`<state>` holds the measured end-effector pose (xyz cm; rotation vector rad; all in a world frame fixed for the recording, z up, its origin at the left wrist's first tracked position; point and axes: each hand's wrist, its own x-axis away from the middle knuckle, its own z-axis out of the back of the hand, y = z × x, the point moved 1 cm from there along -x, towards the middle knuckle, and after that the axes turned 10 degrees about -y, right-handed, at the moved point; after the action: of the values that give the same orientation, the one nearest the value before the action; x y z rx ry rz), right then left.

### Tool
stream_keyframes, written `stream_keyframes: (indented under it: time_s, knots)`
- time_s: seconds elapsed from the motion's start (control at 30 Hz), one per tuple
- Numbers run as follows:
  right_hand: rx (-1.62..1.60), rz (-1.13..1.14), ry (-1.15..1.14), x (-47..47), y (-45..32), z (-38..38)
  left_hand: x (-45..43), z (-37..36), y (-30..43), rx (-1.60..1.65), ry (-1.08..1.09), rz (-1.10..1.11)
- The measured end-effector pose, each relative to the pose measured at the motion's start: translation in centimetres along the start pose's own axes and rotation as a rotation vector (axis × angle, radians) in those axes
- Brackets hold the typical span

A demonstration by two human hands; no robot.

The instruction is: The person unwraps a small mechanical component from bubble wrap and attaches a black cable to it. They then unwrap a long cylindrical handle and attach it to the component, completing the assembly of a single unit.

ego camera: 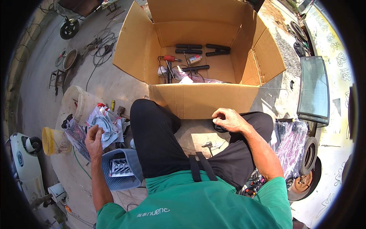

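Observation:
My left hand (94,141) is raised at the left, fingers loosely bent, with nothing visible in it. Beside it lie clear plastic packets (105,126) holding a grey coiled cable, and a bubble-wrapped bundle (75,133). Below is a blue-grey plastic basket (123,180) with a packaged set of metal parts (121,168) inside. My right hand (230,120) hovers by my right knee, its fingers curled. A black object (219,128) shows just under these fingers; whether they grip it cannot be told. Ahead stands an open cardboard box (203,100).
In the box lie black T-shaped parts (188,46), a red-handled tool (169,58), a small bottle (194,59) and bubble wrap (183,75). Left are a white bucket (85,100) and a yellow bucket (50,141). Right are a wrapped bundle (291,146), tyres (308,156) and a glass panel (314,87).

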<state>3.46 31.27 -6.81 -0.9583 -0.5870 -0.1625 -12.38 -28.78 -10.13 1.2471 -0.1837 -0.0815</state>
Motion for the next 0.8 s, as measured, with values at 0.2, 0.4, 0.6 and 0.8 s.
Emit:
stream_keyframes:
  time_s: [0.2, 0.4, 0.6, 0.8]
  knots:
    - [0.283, -0.031, -0.063, 1.4, 1.0, -0.5, -4.7, -15.8, 11.5, -0.069, -0.302, -0.308]
    - [0.107, 0.26, 0.203, 3.4, 0.1, -1.1, -6.8, -35.6, 13.6, 0.079, -0.746, -0.324]
    - [-0.123, 0.276, 0.405, 6.6, 2.0, 0.0, -3.0, -41.2, 15.3, -0.651, -1.318, -0.268]
    - [0.155, 0.218, 0.243, 5.7, 2.6, 0.4, -3.8, -40.1, 12.9, -0.537, -1.203, -0.1]
